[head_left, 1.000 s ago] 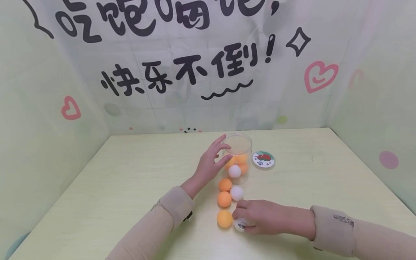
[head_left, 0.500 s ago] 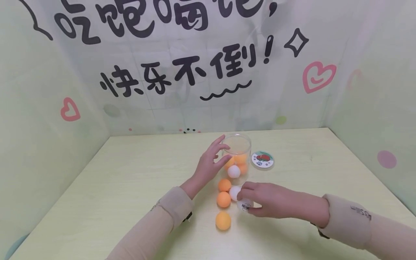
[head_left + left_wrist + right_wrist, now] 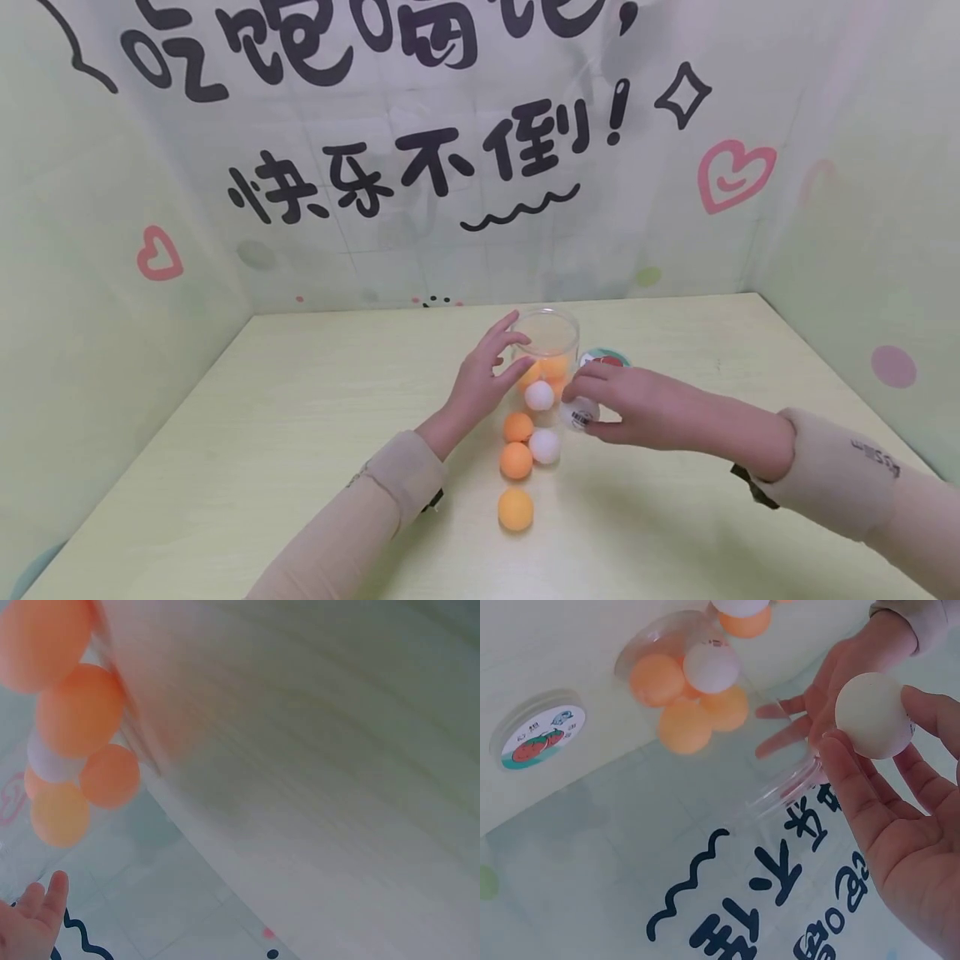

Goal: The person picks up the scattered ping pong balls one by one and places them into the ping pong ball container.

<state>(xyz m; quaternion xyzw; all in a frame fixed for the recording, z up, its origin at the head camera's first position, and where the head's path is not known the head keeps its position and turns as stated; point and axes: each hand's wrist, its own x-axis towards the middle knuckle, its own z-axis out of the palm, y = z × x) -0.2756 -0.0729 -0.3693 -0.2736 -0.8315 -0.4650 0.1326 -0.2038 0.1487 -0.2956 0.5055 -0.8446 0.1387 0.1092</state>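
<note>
A clear plastic jar [image 3: 570, 343] stands upright at the back of the table, its lower part filled with several orange ping-pong balls [image 3: 555, 367] and a white one [image 3: 539, 395]. My left hand [image 3: 477, 377] holds the jar's left side near the rim, thumb in front. Beside the jar's lower right, my right hand [image 3: 647, 407] pinches a white ping-pong ball [image 3: 874, 716] with dark print, between thumb and fingertips. On the table before the jar lie orange balls [image 3: 515, 460] and one white ball [image 3: 544, 447]; a yellow-orange ball [image 3: 515, 509] sits apart, nearer me.
A round lid [image 3: 540, 739] with a tomato picture lies right of the jar, partly hidden by the right hand in the head view. The pale table [image 3: 337, 392] ends at a white backdrop [image 3: 405, 258] with lettering; side walls flank it.
My right hand has lifted the white ball from beside the yellow-orange ball and carried it forward, up to the jar's right side. The left hand stays at the jar.
</note>
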